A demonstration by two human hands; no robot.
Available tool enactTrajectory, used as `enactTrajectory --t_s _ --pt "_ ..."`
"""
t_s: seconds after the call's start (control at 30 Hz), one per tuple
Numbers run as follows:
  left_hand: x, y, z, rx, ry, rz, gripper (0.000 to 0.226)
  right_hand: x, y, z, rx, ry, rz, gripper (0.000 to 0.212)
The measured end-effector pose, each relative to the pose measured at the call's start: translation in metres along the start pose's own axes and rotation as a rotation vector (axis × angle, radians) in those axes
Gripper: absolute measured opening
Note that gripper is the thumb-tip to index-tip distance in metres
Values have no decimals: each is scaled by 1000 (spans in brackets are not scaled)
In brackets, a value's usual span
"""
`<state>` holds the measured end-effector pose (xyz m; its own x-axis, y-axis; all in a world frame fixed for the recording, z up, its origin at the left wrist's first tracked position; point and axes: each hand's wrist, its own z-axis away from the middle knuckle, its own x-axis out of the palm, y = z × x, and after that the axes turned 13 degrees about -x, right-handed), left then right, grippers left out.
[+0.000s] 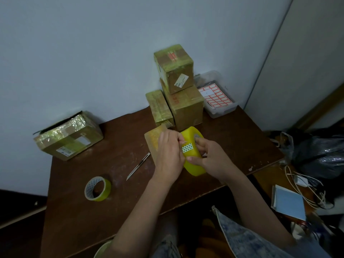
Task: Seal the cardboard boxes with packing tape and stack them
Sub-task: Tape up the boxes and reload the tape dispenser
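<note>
A: So, how far along are the boxes?

B: Three taped ones are piled by the wall (177, 90). A flat box (153, 140) on the worktop (111, 211) under the left hand (170, 153) looks next, and another box (68, 135) sits well left.

A: Hands?

B: Right hand (206, 155) grips the big yellow tape roll (192, 151); left fingers (181, 141) pinch at its end tab. The plastic tub (221, 108) holds label sheets.

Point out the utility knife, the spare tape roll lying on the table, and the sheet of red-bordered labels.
utility knife (138, 166), head view, middle of its handle.
spare tape roll (106, 190), head view, yellow outer band.
label sheet (216, 97), head view, centre of the sheet.
</note>
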<state>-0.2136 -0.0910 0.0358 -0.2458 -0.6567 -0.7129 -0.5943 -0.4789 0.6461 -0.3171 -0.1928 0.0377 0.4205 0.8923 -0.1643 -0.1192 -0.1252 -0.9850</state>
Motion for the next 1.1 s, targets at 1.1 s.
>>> enactTrajectory --t_s 1.1 --pt "69 -6 -14 -281 -329 229 19 -56 45 12 84 86 915 59"
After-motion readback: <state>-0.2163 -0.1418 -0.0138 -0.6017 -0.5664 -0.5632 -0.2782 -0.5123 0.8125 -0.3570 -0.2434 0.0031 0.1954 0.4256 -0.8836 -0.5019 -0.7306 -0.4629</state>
